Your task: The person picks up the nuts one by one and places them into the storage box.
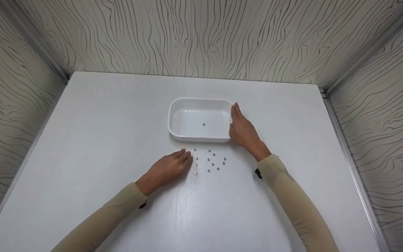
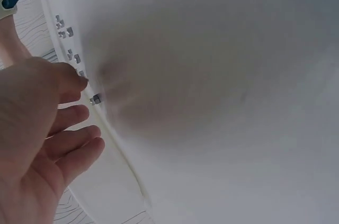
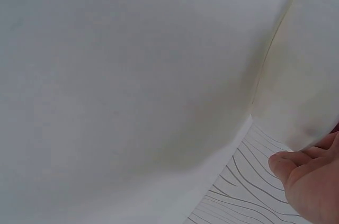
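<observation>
A white rectangular tray with rounded corners (image 1: 201, 139) stands on the table, one small metal nut (image 1: 204, 124) on its floor. Against its right wall rests my right hand (image 1: 244, 131), fingers extended along the outside; in the right wrist view, the fingertips (image 3: 283, 164) meet the tray's side. Several more small nuts (image 1: 208, 160) lie scattered in front of the tray. Just left of them is my left hand (image 1: 169, 168), low over the table with fingers loosely bent. In the left wrist view, a nut (image 2: 95, 99) shows beside the fingers, and nothing is visibly held.
The white table (image 1: 117, 115) extends around the tray on all sides. Wood-grain patterned panels (image 1: 187, 38) enclose it at the back and both sides, with metal frame rails (image 1: 355, 182) along the edges. Both forearms wear beige sleeves (image 1: 292, 199).
</observation>
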The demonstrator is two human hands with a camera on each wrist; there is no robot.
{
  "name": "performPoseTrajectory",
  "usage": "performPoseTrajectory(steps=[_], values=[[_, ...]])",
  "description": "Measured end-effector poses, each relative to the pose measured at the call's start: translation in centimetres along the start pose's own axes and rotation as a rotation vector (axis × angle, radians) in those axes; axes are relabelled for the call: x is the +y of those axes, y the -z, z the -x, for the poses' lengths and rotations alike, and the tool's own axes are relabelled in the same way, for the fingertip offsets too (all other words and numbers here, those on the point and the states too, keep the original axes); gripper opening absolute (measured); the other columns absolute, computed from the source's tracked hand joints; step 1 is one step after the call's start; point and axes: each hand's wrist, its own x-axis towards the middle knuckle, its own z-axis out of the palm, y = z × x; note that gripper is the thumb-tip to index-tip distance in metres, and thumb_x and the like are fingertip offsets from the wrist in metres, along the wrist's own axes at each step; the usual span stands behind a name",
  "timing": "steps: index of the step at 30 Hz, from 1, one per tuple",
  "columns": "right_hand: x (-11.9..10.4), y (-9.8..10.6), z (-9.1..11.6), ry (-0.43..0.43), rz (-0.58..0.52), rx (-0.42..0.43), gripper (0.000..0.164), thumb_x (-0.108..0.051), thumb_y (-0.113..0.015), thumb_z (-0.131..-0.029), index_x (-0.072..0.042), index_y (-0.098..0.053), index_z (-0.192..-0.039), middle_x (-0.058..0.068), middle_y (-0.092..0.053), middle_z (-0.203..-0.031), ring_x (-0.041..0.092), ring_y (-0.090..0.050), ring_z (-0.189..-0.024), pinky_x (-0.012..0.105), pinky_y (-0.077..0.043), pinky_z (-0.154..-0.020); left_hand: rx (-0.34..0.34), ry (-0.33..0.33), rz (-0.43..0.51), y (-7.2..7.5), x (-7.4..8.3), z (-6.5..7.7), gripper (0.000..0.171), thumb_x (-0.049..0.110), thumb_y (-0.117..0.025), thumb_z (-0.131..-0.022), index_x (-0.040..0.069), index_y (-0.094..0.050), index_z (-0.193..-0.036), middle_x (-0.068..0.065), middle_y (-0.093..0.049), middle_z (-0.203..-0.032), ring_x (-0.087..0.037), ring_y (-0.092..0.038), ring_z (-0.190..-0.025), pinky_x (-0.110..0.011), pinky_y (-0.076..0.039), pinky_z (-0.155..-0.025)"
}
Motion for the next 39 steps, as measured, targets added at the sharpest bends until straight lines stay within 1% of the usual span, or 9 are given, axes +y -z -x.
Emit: performPoseTrajectory(steps=[3,6,10,15,19,22,25,33,39], values=[[0.01,-0.02,0.08,0.003,0.007,0.006,0.067,-0.012,-0.039,-0.108,0.004,-0.01,-0.166,0.021,-0.01,-0.177,0.035,-0.024,-0.163,0.049,-0.029,-0.133,-0.019,-0.021,-0.027,-0.16,0.08,-0.09,0.036,0.001,-0.074,-0.093,0.006,-0.071,-0.129,-0.008,-0.075,-0.13,-0.021,-0.073,-0.121,-0.03,-0.063,-0.098],[-0.04,-0.01,0.02,-0.006,0.015,-0.01,0.067,-0.012,-0.037,-0.108,0.004,-0.008,-0.166,0.02,-0.008,-0.177,0.035,-0.023,-0.163,0.049,-0.028,-0.133,0.002,-0.036,-0.065,-0.35,0.13,-0.12,0.034,0.0,-0.075,-0.092,0.006,-0.073,-0.125,-0.007,-0.077,-0.126,-0.018,-0.075,-0.117,-0.028,-0.064,-0.095],[-0.1,-0.02,-0.09,-0.023,0.011,-0.027,0.067,-0.012,-0.036,-0.107,0.004,-0.008,-0.166,0.021,-0.007,-0.177,0.035,-0.021,-0.163,0.049,-0.027,-0.134,0.03,-0.05,-0.085,-0.54,0.07,-0.14,0.028,0.001,-0.077,-0.09,0.006,-0.075,-0.118,-0.005,-0.079,-0.119,-0.016,-0.077,-0.111,-0.025,-0.065,-0.086],[-0.1,-0.12,-0.15,-0.018,-0.002,-0.01,0.067,-0.013,-0.036,-0.108,0.003,-0.008,-0.166,0.02,-0.008,-0.177,0.035,-0.021,-0.163,0.049,-0.027,-0.134,0.012,-0.057,-0.104,-0.54,-0.02,-0.18,0.027,0.003,-0.079,-0.089,0.007,-0.075,-0.116,-0.003,-0.079,-0.116,-0.012,-0.078,-0.105,-0.023,-0.065,-0.074],[-0.11,-0.1,-0.12,-0.014,-0.012,-0.004,0.066,-0.014,-0.036,-0.109,0.003,-0.008,-0.167,0.019,-0.008,-0.177,0.034,-0.021,-0.163,0.049,-0.027,-0.134,0.025,-0.067,-0.124,-0.54,-0.03,-0.18,0.024,0.005,-0.082,-0.088,0.008,-0.076,-0.11,0.0,-0.077,-0.107,-0.01,-0.076,-0.085,-0.023,-0.062,-0.06],[-0.07,-0.06,-0.02,-0.016,-0.012,-0.008,0.066,-0.013,-0.037,-0.109,0.003,-0.008,-0.166,0.019,-0.008,-0.177,0.035,-0.021,-0.163,0.049,-0.027,-0.134,0.024,-0.076,-0.13,-0.44,0.01,-0.23,0.02,0.005,-0.083,-0.087,0.009,-0.076,-0.106,0.0,-0.073,-0.098,-0.008,-0.067,-0.066,-0.023,-0.058,-0.053],[0.0,-0.05,0.08,-0.016,-0.007,-0.007,0.066,-0.013,-0.037,-0.109,0.003,-0.008,-0.166,0.019,-0.008,-0.177,0.035,-0.021,-0.163,0.049,-0.027,-0.133,0.007,-0.083,-0.12,-0.22,0.09,-0.33,0.018,0.006,-0.083,-0.087,0.009,-0.077,-0.104,0.0,-0.071,-0.092,-0.008,-0.061,-0.058,-0.023,-0.057,-0.052],[-0.02,-0.1,0.26,-0.014,-0.01,0.002,0.066,-0.012,-0.038,-0.109,0.003,-0.009,-0.166,0.02,-0.009,-0.177,0.035,-0.023,-0.163,0.049,-0.029,-0.133,-0.011,-0.086,-0.096,0.0,0.38,-0.57,0.013,0.004,-0.083,-0.085,0.009,-0.078,-0.096,0.0,-0.071,-0.084,-0.008,-0.056,-0.053,-0.023,-0.056,-0.05],[-0.16,-0.19,0.2,-0.026,-0.024,-0.009,0.067,-0.011,-0.038,-0.108,0.002,-0.008,-0.167,0.019,-0.006,-0.178,0.035,-0.022,-0.163,0.048,-0.028,-0.133,-0.013,-0.081,-0.077,0.12,0.54,-0.73,0.007,0.003,-0.082,-0.085,0.008,-0.079,-0.088,0.0,-0.072,-0.078,-0.009,-0.064,-0.054,-0.023,-0.057,-0.05]])
